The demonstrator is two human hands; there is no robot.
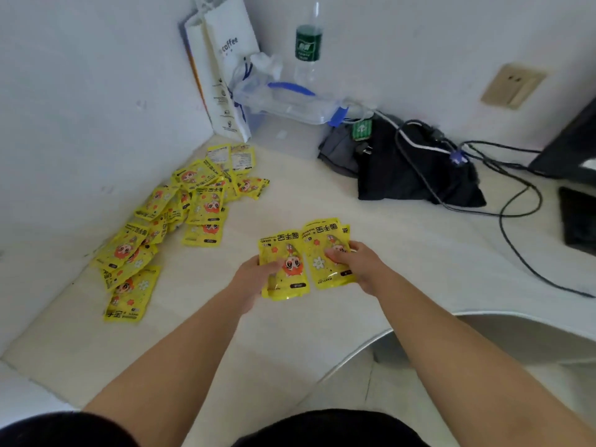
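Yellow, with an orange cartoon face, the left packet (287, 269) sits in the left hand (254, 279). The thumb lies across its front and the fingers curl underneath. More yellow edges show below it, so it tops a thin stack. The right packet (322, 250) lies edge to edge with it on the 3 o'clock side. The right hand (361, 262) grips this one with its fingertips curled down on the front, and another packet peeks out behind at the 1 o'clock corner. Both handfuls are just below the middle of the view, low over the pale bench (322, 327); whether they rest on it cannot be told.

From the hands, a loose pile (174, 221) of the same packets spreads at 9 to 10 o'clock, well apart, along the white wall (80, 108). A paper bag (225, 59) marked "coffee" stands in the corner at 11 o'clock. Just beside it is a clear box (290, 104) with blue clips, and a bottle (308, 43) with a green label stands behind that at 12 o'clock. A black cloth (412, 175) lies at 1 o'clock with cables (516, 204) trailing over it and off toward 3 o'clock. A beige socket (512, 85) is on the wall at 2 o'clock, and a dark screen (571, 146) is cut off by the right edge.
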